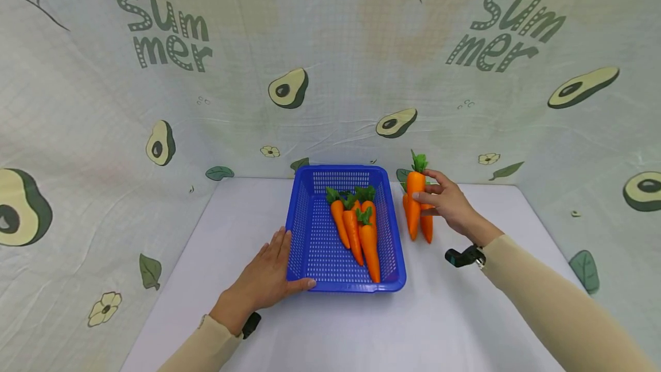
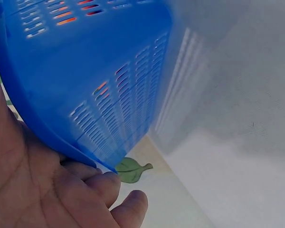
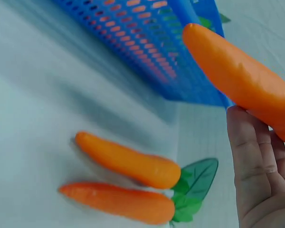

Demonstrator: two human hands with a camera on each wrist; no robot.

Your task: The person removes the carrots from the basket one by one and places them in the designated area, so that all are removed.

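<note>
A blue plastic basket (image 1: 320, 286) holds several orange carrots (image 1: 351, 234) with green tops, laid toward its right side. My left hand (image 1: 265, 271) rests against the basket's left front corner, fingers straight along the side and thumb on the front rim; its palm (image 2: 33, 185) meets the rim in the left wrist view. To the right of the basket, my right hand (image 1: 449, 202) pinches a carrot (image 1: 413, 205), green top up. The right wrist view has this held carrot (image 3: 242, 76) raised above the table, beside the basket. Two more carrots (image 3: 128, 159) lie below it.
A white table (image 1: 465, 314) carries the basket and the loose carrots. Behind it hangs a pale cloth (image 1: 341, 73) printed with avocados, leaves and lettering. Dark wrist cameras (image 1: 462, 256) are strapped to both wrists.
</note>
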